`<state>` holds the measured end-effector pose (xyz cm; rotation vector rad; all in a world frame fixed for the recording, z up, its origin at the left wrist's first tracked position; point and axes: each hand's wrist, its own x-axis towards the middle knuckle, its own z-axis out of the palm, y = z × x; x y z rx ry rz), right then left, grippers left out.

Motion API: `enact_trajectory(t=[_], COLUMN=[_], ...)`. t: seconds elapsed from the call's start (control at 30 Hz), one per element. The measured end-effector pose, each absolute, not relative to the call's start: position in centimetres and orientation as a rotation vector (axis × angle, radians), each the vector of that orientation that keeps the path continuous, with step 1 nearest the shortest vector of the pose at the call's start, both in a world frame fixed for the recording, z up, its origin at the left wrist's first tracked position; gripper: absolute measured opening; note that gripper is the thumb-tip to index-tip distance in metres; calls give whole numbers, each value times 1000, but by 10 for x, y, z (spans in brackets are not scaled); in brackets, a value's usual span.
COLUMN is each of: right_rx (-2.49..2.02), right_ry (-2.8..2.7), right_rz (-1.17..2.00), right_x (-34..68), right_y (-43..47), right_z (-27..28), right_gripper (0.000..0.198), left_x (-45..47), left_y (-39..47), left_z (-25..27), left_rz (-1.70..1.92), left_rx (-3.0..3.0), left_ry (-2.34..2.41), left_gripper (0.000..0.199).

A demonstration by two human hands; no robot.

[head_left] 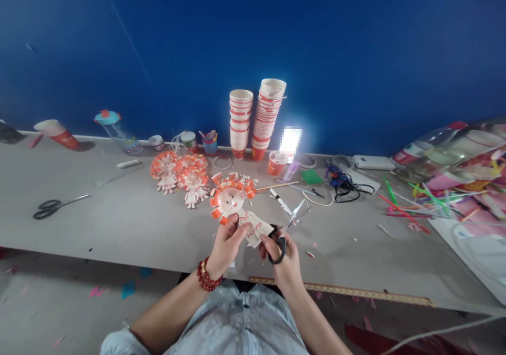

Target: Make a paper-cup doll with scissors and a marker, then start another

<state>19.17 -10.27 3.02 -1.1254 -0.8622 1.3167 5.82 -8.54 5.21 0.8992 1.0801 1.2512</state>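
Note:
My left hand [229, 243] grips a paper doll [253, 227] by its upper body, thumb on top. The doll has a round face ringed with orange tabs and a white dress with red trim. Around the handles of a pair of black-handled scissors [282, 249] my right hand [285, 260] is closed; the blades point up and away to the right. Its fingers also reach the dress's lower edge, though exactly how they touch it is hard to see. Several similar paper dolls [177, 171] lie in a cluster beyond my left hand, with orange scraps beside the held one.
A second pair of scissors [59, 204] lies far left. Two tall stacks of paper cups [240, 123] stand against the blue wall. A marker [280, 201], a glue stick [291, 171] and black cable [343, 183] lie ahead; colourful strips and bottles crowd the right.

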Motion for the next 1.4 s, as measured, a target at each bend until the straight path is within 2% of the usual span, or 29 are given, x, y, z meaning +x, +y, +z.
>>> enact_trajectory(t=[0.17, 0.27, 0.5, 1.0, 1.4], right_rx=[-1151, -1141, -1118, -1127, -1066], right_ry=[-914, -912, -951, -1406, -1570], right_rz=[1296, 1277, 1232, 1636, 1565], right_x=[203, 201, 192, 232, 221], right_y=[-104, -105, -111, -122, -136], right_z=[33, 32, 33, 48, 39], right_gripper=[22, 22, 26, 49, 58], left_x=[52, 53, 54, 35, 45], left_y=[-88, -92, -100, -99, -100], left_z=[52, 58, 62, 77, 85], left_rz=[1168, 1171, 1215, 1159, 1218], left_rx=[1050, 1106, 1122, 1173, 1072], left_ry=[1119, 1029, 1022, 996, 1019], left_gripper=[29, 22, 26, 18, 20])
